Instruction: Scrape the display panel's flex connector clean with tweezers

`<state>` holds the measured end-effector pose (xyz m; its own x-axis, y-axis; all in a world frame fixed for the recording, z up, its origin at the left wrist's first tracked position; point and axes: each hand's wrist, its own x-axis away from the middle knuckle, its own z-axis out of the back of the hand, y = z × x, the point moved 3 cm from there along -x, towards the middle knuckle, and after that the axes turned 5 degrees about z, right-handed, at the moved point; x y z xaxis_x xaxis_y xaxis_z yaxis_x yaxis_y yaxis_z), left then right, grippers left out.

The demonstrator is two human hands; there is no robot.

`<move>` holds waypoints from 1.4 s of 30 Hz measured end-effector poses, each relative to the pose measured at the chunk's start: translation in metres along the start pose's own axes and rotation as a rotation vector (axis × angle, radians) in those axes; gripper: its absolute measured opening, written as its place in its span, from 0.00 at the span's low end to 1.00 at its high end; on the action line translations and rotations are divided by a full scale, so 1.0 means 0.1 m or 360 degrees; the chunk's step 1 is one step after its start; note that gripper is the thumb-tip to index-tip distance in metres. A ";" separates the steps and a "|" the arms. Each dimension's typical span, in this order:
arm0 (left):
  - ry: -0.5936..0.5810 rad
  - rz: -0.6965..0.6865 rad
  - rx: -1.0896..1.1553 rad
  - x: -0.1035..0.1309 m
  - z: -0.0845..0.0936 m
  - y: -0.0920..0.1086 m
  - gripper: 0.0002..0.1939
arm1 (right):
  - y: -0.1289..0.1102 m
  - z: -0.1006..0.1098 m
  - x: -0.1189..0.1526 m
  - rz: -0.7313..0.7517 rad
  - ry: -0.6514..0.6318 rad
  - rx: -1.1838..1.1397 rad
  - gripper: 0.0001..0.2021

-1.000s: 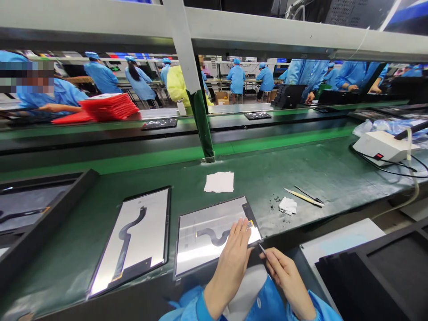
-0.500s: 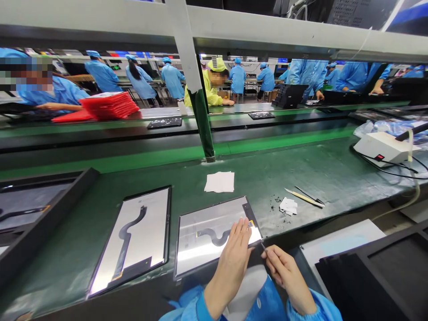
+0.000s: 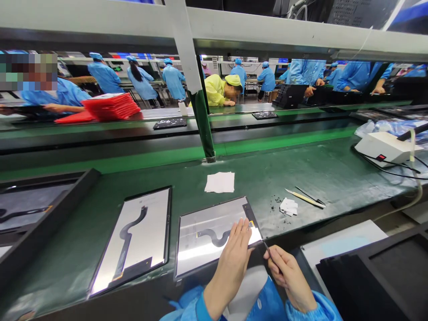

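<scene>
My left hand lies flat, fingers stretched, on the right part of a silvery display panel with a dark curved ribbon cable. My right hand pinches a thin dark tool, its tip at the panel's lower right corner. A second display panel with a ribbon cable lies to the left, apart from the first. White paper sheets lie behind the panels. Small white pieces and black crumbs are to the right, beside a yellow-handled blade and a thin dark tool.
A black tray holding a panel stands at the left. A white device with cables sits at the back right. Black trays are at the lower right. A green post rises behind the papers. Several people work beyond the conveyor.
My right hand has shifted slightly right with the dark tool. My left hand and both panels hold their places. Across the line, the person in yellow has leaned lower and to the right.
</scene>
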<state>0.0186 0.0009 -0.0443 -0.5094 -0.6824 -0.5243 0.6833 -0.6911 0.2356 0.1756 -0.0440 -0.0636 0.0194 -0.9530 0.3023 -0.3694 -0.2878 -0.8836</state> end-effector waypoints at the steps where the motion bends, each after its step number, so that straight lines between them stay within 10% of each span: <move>1: 0.0004 -0.0002 -0.0001 0.00 0.00 0.00 0.23 | -0.02 0.01 0.00 0.0004 0.0012 -0.0012 0.28; 42: -0.0311 -0.0085 0.0319 0.16 0.49 -0.10 0.24 | 0.03 0.08 0.06 0.0155 -0.0386 0.0719 0.27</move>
<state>-0.0215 -0.0148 -0.0145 -0.6463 -0.6632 -0.3775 0.5453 -0.7474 0.3794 0.1821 -0.0517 -0.0670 0.2394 -0.9565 0.1666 0.0562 -0.1577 -0.9859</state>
